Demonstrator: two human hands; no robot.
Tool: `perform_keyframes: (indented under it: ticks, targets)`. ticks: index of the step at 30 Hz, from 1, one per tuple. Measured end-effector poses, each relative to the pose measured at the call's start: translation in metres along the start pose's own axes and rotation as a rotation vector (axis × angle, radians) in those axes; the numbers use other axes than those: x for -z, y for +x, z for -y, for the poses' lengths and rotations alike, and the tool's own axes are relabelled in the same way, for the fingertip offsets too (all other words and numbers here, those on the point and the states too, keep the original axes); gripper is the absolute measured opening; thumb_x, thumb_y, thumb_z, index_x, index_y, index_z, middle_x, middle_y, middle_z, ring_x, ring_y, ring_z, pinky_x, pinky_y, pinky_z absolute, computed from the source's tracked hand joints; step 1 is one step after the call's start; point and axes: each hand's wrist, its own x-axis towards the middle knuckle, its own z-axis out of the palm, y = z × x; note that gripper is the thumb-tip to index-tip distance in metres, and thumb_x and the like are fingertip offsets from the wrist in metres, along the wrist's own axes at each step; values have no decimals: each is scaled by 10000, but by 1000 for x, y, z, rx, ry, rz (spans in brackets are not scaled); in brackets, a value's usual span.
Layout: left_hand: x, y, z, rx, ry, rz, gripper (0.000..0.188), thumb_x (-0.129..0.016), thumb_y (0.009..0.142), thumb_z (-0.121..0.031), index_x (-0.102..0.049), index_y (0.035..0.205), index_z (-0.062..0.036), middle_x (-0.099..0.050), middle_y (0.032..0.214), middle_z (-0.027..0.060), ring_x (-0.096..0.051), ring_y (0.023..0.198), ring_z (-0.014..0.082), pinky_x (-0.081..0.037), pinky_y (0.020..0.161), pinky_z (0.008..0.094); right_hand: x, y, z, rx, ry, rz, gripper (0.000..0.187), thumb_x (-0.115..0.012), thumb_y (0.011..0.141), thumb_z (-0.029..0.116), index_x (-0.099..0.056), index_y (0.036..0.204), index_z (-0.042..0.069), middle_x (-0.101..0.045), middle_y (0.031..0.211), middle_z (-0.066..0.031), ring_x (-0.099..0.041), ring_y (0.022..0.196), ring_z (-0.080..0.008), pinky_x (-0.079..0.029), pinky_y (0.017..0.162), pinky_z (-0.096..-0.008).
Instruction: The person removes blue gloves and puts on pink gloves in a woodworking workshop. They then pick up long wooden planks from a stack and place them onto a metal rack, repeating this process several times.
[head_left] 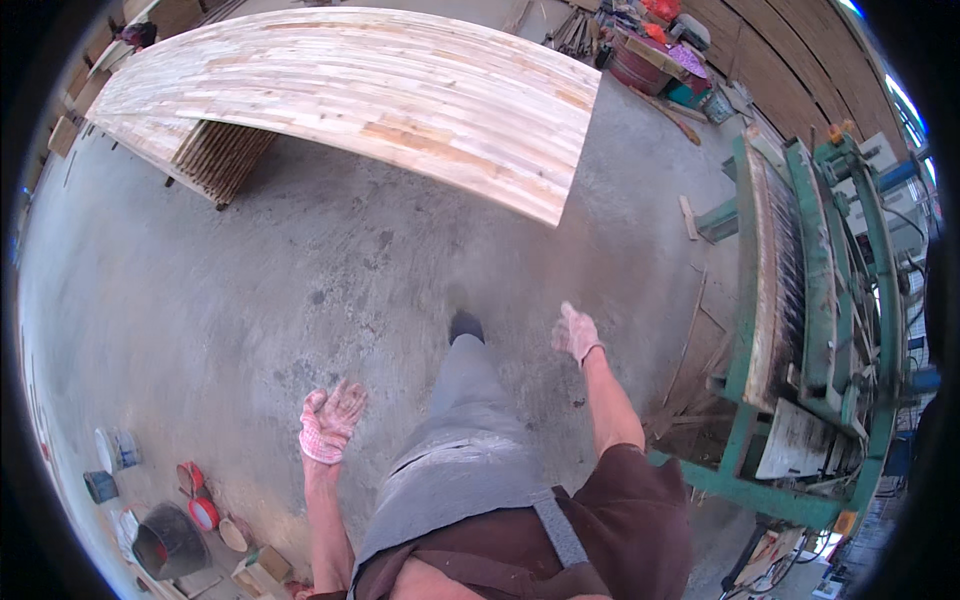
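My left hand (pixel 333 420), in a pink-and-white work glove, is held out over the concrete floor with its fingers spread and nothing in it. Farther forward on the right, my right hand (pixel 577 333) wears a similar glove; it is empty too, its fingers loosely bent and apart. Neither hand touches anything. Ahead of me lies a broad panel of glued light wood strips (pixel 400 90), its near right corner jutting out over the floor. A grey apron (pixel 455 440) covers my front, and a dark shoe (pixel 466 325) shows below it.
A green steel machine (pixel 745 430) stands along the right side. Stacked boards (pixel 225 165) sit under the panel's left part. Buckets, including a dark tub (pixel 170 540) and a red container (pixel 203 514), stand at lower left. Clutter surrounds a red drum (pixel 640 68) at the far right.
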Motion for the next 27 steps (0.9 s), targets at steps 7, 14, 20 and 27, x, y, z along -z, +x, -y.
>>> perform_keyframes:
  ticks: [7, 14, 20, 27]
  targets:
    - [-48, 194, -38, 59, 121, -186, 326, -458, 1091, -455, -483, 1125, -132, -387, 1607, 285, -444, 1420, 543, -377, 1199, 642, -186, 210, 193, -14, 102, 169, 668, -703, 976, 464, -469, 1435, 39, -591, 1349, -205, -647, 1127, -313, -579, 837, -488]
    - [-73, 233, -128, 149, 92, -336, 362, -415, 1096, -434, -513, 1214, -106, -394, 1613, 277, -417, 1450, 527, -351, 1221, 618, -416, 224, 289, 68, 277, 405, 185, -695, 979, 258, -653, 1023, 84, -645, 810, -43, -647, 674, -173, -546, 596, -365]
    - [-33, 233, -177, 154, -82, -325, 641, -381, 1068, -424, -422, 1520, 27, -441, 1581, 274, -452, 1436, 489, -364, 1231, 549, -507, 206, 351, 230, 56, 312, 247, -670, 997, 281, -575, 838, 119, -544, 645, -3, -489, 479, -127, -405, 448, -318]
    - [65, 246, -235, 58, -358, -506, 713, -410, 1022, -408, -388, 1552, 68, -473, 1545, 296, -491, 1406, 461, -384, 1207, 546, -564, 222, 382, 150, 149, 287, 241, -629, 1019, 266, -527, 851, 126, -484, 612, 3, -468, 462, -131, -398, 429, -331]
